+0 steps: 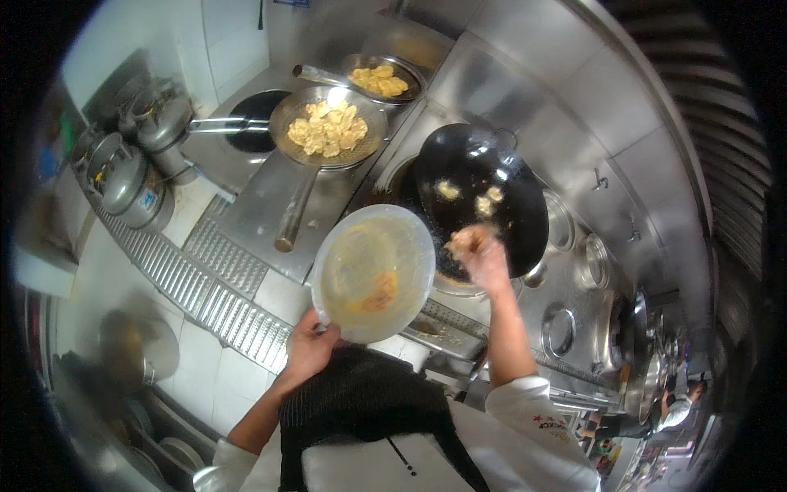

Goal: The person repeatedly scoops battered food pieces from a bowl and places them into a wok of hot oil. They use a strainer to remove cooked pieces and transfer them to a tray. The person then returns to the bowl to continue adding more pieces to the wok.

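Observation:
My left hand (312,344) grips the rim of a translucent plastic bowl (372,273), tilted, with yellowish residue and some reddish-brown food inside. Over the near edge of a black wok (486,160), my right hand (479,249) holds coated pieces of food (458,243) in bent fingers. A few pale battered pieces (485,205) lie apart in the wok. To the left, a perforated metal strainer (280,126) holds a heap of golden pieces (326,129). Behind it, a second long-handled strainer or ladle (417,77) holds more yellow pieces (380,80).
Gas cylinders (132,184) stand at the left beside a slatted metal floor grate (209,307). A large metal pot (144,350) is at lower left. Round metal containers (595,261) line the counter at right. Another person (676,412) is far off at lower right.

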`<state>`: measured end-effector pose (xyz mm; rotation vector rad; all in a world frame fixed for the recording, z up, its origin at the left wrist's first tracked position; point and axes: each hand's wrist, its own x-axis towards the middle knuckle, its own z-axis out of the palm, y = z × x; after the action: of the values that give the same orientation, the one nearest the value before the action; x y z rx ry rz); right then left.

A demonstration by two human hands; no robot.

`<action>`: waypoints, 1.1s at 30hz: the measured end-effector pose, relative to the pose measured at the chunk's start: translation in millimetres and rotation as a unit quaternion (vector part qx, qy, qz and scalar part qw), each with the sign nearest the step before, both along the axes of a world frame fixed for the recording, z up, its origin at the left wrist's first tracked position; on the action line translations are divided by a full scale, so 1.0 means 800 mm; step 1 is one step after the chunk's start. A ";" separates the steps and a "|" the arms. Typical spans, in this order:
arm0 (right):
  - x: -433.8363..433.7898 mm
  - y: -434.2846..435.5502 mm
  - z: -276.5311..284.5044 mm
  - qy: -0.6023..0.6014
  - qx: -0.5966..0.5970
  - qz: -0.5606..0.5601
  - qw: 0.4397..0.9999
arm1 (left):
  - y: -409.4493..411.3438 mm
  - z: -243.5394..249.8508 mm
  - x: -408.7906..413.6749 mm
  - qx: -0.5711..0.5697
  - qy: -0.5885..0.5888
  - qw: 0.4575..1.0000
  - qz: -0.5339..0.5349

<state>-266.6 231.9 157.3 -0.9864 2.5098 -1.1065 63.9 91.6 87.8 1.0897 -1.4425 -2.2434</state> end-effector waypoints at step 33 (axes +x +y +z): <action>0.115 -0.042 -0.092 0.196 0.255 0.232 0.918 | 0.007 -0.006 0.013 -0.019 0.034 0.999 -0.014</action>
<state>-174.9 198.1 84.0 -1.6233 2.4266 -0.1057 74.0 96.9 82.8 0.9795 -1.4748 -2.2398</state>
